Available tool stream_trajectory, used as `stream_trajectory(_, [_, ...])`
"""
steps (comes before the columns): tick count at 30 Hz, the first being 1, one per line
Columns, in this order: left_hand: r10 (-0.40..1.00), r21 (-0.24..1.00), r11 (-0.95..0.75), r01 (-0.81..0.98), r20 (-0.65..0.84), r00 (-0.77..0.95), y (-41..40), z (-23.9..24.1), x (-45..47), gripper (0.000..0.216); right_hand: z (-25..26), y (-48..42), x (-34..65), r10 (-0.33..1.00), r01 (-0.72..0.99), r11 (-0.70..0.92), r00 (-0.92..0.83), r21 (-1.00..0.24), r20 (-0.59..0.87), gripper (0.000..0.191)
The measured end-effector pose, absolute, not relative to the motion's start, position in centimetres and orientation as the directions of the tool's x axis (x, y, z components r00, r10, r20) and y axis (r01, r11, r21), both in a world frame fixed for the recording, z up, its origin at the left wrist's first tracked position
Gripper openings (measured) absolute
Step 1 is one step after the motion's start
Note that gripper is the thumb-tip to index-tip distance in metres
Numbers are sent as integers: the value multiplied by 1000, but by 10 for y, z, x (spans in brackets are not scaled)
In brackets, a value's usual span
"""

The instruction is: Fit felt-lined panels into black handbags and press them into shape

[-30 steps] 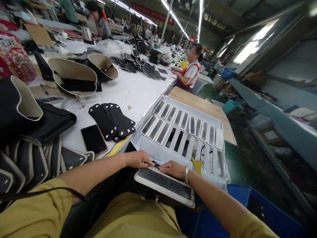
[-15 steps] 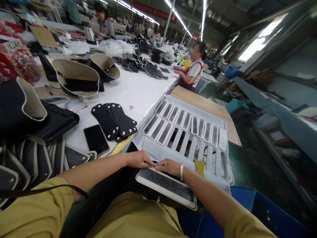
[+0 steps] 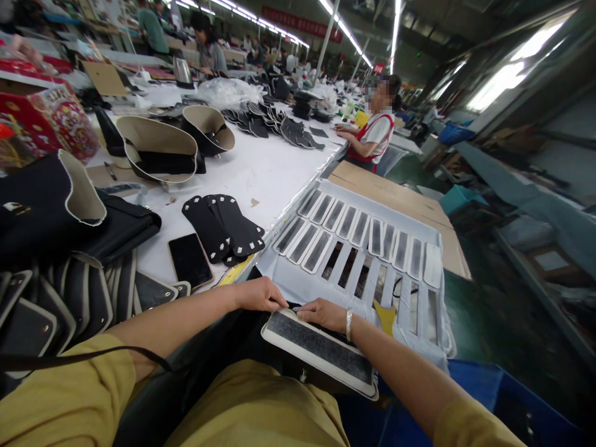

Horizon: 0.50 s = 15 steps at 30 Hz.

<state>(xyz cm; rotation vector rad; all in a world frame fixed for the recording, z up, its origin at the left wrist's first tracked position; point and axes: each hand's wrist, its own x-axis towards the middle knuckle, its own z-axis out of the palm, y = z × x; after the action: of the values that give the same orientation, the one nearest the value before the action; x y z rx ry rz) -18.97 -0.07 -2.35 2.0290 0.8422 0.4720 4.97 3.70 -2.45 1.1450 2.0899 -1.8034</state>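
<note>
Across my lap lies what looks like a black bag, with a long dark-grey panel (image 3: 321, 347) edged in cream facing up. At the panel's far left corner my left hand (image 3: 261, 294) is closed, fingertips pinching the black edge. My right hand (image 3: 326, 314), a bracelet at its wrist, grips the same edge just to the right. The fingertips of both hands nearly meet. What lies under the fingers is hidden. A small metal piece (image 3: 303, 376) shows below the panel's near edge.
A slatted rack (image 3: 363, 298) holds several pale-edged panels. On the white table (image 3: 242, 167) lie black strap-like pieces (image 3: 223, 226), a phone (image 3: 190, 261) and open bags (image 3: 156, 149). Stacked pieces (image 3: 79, 298) sit left. A co-worker (image 3: 377, 133) stands beyond; a blue bin (image 3: 488, 397) sits right.
The view has swung slightly left, so everything sits farther right. My fingertips have drawn a little apart along the edge. Both hands still grip the bag.
</note>
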Motion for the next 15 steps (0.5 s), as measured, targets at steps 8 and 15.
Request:
stream_trajectory(8, [575,665,-643,379,93,813,1,-16,-187,21,-29,37,40,418,596,-37,-720,-802,-555,49])
stream_trajectory(15, [582,661,-641,389,89,809,0,-14,-186,20,-27,42,27,386,613,-59,-714,-788,-584,47])
